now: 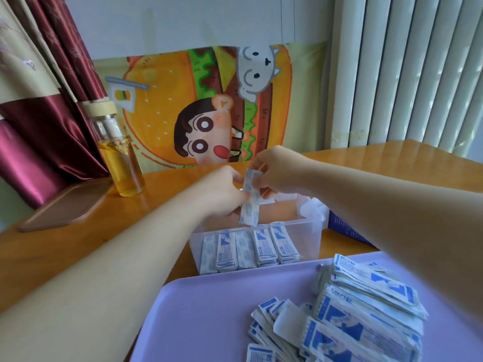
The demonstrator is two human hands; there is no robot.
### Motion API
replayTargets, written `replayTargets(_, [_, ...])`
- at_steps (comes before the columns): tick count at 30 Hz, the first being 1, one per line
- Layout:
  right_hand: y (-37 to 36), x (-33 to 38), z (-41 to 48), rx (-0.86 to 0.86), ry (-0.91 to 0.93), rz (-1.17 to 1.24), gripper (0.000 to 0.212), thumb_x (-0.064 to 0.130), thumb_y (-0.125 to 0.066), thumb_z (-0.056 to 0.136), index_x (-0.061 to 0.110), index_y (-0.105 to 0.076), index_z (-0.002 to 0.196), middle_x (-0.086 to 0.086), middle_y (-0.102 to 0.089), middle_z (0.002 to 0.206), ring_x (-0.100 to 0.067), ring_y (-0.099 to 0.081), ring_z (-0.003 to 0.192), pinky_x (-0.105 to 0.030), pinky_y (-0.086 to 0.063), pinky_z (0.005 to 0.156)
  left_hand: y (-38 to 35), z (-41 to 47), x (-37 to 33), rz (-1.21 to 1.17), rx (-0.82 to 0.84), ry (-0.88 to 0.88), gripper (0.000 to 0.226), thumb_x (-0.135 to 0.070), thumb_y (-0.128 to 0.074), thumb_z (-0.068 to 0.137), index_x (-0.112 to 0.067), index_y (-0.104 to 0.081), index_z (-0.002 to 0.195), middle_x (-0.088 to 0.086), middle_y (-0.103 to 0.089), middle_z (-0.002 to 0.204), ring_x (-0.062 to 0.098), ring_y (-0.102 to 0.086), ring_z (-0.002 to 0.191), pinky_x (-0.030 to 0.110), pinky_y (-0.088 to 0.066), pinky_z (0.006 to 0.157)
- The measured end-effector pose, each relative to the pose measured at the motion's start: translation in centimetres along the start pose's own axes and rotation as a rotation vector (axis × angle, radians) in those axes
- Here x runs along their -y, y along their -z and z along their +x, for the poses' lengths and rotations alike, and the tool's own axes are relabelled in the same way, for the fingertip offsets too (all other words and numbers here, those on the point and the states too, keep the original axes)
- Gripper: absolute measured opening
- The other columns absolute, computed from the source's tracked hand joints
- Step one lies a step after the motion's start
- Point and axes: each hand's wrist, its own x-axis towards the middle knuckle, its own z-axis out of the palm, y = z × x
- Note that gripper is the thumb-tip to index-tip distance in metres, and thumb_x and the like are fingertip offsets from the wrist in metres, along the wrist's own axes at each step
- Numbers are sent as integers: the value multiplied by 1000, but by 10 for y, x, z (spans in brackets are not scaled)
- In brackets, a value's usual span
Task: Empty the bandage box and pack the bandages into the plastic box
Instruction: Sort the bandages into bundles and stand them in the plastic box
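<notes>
Above the plastic box (308,223), a thin bandage bundle (248,205) is held roughly upright between both grips (bare hands). Left grip (224,192): fingers are curled onto the bundle's left edge, about mid-height. Right grip (274,173): the bundle's upper end is pinched from the right. The bundle's lower end hangs over the box opening, clear of the contents. Five packed stacks (251,249) are lined up side by side at the box's near wall. A loose bandage pile (366,309) is heaped on the lilac tray (209,309), nearer than the box, under the right forearm. A blue carton (345,228) (mostly hidden by that arm) lies on the tabletop (156,205) just right of the box. A bottle (120,152) of yellow liquid stands at far left.
</notes>
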Motion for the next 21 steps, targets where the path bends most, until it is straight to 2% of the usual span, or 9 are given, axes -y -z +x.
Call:
replayTargets(3, [-14,0,9,69,-35,-9,17,-2,-59,86,6,-62,102,-12,-68,88,-23,-69,73,-29,-59,67,-1,4,9,35,-7,68,36,-28,-58,91,-16,-40,119,6,-68,93,15,-66,74,34,-53,70])
replayTargets(5, [-25,1,14,111,-60,40,14,-2,-59,87,8,-62,97,-11,-67,83,-20,-67,67,-24,-58,62,2,2,18,137,-17,59,27,-33,-55,92,-17,-43,109,2,-66,91,13,-63,74,31,-49,64])
replayTargets(7, [-35,3,19,151,-85,113,14,-4,-59,86,7,-62,95,-11,-65,79,-20,-66,65,-29,-59,69,6,-1,27,304,-36,7,8,-30,-51,93,-23,-48,94,-1,-62,89,12,-58,75,28,-43,56])
replayTargets(8, [-40,5,21,173,-93,136,14,-4,-58,86,7,-61,94,-11,-65,77,-20,-65,65,-32,-59,74,9,-3,32,387,-42,-11,6,-26,-49,94,-25,-49,88,-3,-60,87,11,-55,73,27,-40,54])
replayTargets(11, [-52,10,25,253,-112,191,16,-6,-58,86,8,-58,93,-10,-63,74,-20,-64,64,-33,-58,78,16,-9,43,525,-86,-36,15,-20,-46,91,-30,-54,83,-7,-58,85,11,-53,78,30,-45,61])
replayTargets(14, [-65,14,28,333,-123,155,19,-4,-60,86,11,-58,99,-7,-61,75,-15,-61,62,-24,-57,68,23,-17,52,535,-63,-47,26,-17,-43,89,-36,-58,79,-9,-56,91,13,-44,94,30,-38,70])
replayTargets(16, [-73,16,27,354,-113,91,20,-2,-59,87,9,-61,102,-5,-59,75,-13,-59,63,-17,-54,60,26,-24,48,544,6,-49,30,-15,-42,90,-36,-63,85,-4,-58,99,16,-47,102,27,-38,74])
replayTargets(18, [-79,18,29,365,-102,52,19,-3,-58,87,6,-63,103,-5,-58,74,-14,-61,65,-17,-53,58,28,-31,41,596,70,-46,28,-16,-41,93,-22,-67,102,2,-61,107,21,-52,106,24,-38,76])
replayTargets(21, [-83,21,30,386,-90,-61,21,2,-58,88,1,-64,107,-8,-64,80,-23,-68,83,-25,-55,73,29,-36,33,662,107,-41,33,-16,-37,96,-13,-63,117,5,-59,120,20,-48,116,25,-32,85])
